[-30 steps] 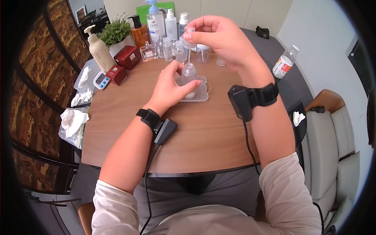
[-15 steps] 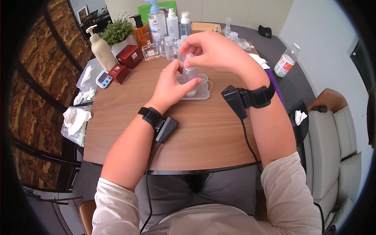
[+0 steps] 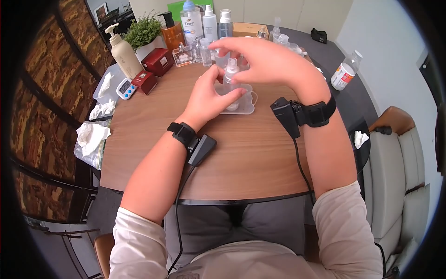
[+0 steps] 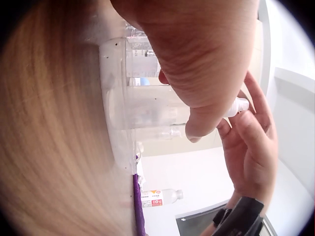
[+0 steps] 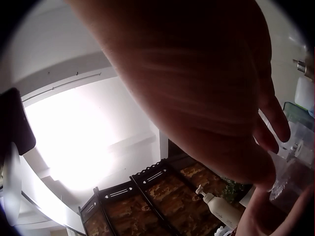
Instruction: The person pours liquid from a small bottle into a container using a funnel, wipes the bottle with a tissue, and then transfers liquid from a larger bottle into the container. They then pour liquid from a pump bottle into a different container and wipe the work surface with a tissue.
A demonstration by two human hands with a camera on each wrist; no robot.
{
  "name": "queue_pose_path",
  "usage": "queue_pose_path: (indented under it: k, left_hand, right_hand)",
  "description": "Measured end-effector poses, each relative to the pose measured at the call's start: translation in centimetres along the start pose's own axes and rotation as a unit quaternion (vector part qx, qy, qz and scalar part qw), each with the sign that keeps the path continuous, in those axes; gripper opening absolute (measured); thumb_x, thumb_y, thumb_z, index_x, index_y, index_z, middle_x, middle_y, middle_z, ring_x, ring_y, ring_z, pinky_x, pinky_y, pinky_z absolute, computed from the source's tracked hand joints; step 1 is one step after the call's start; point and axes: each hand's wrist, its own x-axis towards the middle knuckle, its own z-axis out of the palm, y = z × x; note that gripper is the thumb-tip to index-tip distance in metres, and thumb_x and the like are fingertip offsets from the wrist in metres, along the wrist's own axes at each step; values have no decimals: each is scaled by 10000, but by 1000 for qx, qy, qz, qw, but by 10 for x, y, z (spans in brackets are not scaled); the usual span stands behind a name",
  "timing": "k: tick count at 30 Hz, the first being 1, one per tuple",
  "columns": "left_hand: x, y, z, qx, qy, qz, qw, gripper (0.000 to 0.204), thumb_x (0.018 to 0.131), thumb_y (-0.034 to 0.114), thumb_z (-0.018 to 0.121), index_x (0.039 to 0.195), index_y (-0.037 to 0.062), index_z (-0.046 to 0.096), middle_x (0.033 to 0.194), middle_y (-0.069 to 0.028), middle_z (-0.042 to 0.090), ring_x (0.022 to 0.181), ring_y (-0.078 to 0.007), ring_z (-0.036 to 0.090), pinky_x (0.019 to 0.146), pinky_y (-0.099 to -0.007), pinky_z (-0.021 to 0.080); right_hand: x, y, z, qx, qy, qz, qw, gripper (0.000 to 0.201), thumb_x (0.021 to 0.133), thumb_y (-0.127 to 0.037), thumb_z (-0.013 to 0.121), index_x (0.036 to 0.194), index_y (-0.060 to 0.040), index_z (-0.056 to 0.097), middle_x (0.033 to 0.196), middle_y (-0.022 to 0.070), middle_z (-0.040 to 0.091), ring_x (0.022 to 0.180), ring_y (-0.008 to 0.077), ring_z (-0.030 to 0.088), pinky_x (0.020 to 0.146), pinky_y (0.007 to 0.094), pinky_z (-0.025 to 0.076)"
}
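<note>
My left hand [image 3: 203, 98] grips a clear bottle [image 3: 228, 87] between thumb and fingers, upright over a clear scalloped tray [image 3: 248, 108]. A translucent spray top [image 3: 232, 66] sits on the bottle's neck. Arched over it is my right hand [image 3: 274, 63], its fingers spread and the thumb tip close beside the top. In the left wrist view the right hand [image 4: 253, 147] surrounds the spray top [image 4: 239, 106] with parted fingers; the left thumb crosses in front of the bottle [image 4: 157, 105]. The right wrist view is dark, the palm covering much of it.
Behind the hands stand pump bottles [image 3: 191, 23], small clear bottles and a perfume bottle [image 3: 183, 55]. At left are red boxes [image 3: 157, 62], a timer [image 3: 126, 89], a beige pump bottle [image 3: 124, 56] and crumpled tissues [image 3: 93, 136]. A labelled bottle [image 3: 344, 73] stands at right.
The right hand has lowered the spray top with its tube into the bottle, then spread its fingers around the top. The left hand keeps its grip on the bottle.
</note>
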Motion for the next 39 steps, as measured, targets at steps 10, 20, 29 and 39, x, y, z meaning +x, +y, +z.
queue_pose_path:
  k: [10, 20, 29, 39]
  left_hand:
    - [0, -2, 1, -1, 6, 9, 1000, 432, 817, 299, 895, 1038, 64, 607, 950, -15, 625, 896, -128, 548, 838, -322, 478]
    - [-1, 2, 0, -45, -9, 5, 999, 437, 829, 259, 895, 1108, 43, 636, 1082, -43, 692, 1039, -136, 630, 945, -324, 510]
    - [-1, 3, -2, 8, -33, -6, 999, 507, 830, 245, 892, 1204, 14, 640, 1131, -58, 699, 1073, -157, 641, 976, -337, 512]
    - [1, -1, 2, -12, -42, 21, 999, 552, 851, 223, 871, 1291, 7, 619, 1156, -71, 706, 1086, -175, 644, 1005, -357, 504]
  right_hand:
    - [3, -4, -8, 2, -88, 86, 992, 535, 809, -270, 820, 1301, -85, 720, 1054, 186, 772, 959, 332, 739, 857, 424, 584]
    - [11, -17, -7, -49, -131, 115, 984, 410, 775, -253, 829, 1129, -56, 765, 1017, 163, 767, 930, 348, 732, 832, 435, 584]
    - [10, -15, 1, -60, -113, 134, 983, 460, 778, -222, 835, 1204, -69, 757, 1095, 141, 773, 969, 343, 736, 868, 437, 595]
    - [7, -20, -12, -43, -155, 158, 974, 178, 838, -94, 769, 1004, -29, 773, 905, 133, 740, 850, 284, 698, 760, 398, 554]
